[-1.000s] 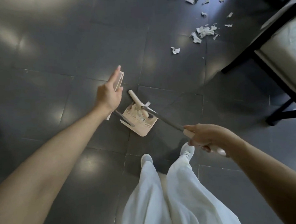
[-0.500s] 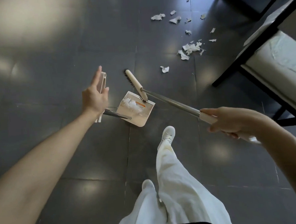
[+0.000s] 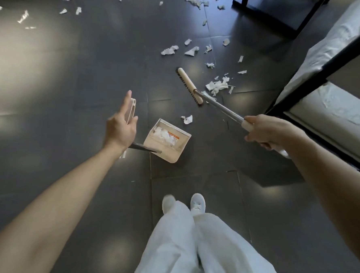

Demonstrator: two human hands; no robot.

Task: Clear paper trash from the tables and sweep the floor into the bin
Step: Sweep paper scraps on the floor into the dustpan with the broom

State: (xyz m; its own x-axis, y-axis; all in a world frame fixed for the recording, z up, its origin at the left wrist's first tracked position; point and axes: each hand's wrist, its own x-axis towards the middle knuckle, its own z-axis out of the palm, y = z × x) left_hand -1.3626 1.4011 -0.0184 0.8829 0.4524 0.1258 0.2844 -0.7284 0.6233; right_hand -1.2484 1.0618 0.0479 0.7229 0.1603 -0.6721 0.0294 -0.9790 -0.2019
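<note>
One wide-angle camera, worn on the person's head, looks forward and steeply down from standing height at the dark floor (image 3: 69, 126), from the person's own shoes (image 3: 196, 201) outward.

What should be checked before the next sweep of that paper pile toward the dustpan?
1. Right hand grip on broom: ok, fingers wrap the handle.
2. Left hand holding dustpan: ok.
3. Broom beyond paper pile: not ok, it sits on the dustpan side.
4. Dustpan lip on floor: cannot tell.
5. Collected paper inside dustpan: ok.
6. Table frame apart from broom: ok.
</note>
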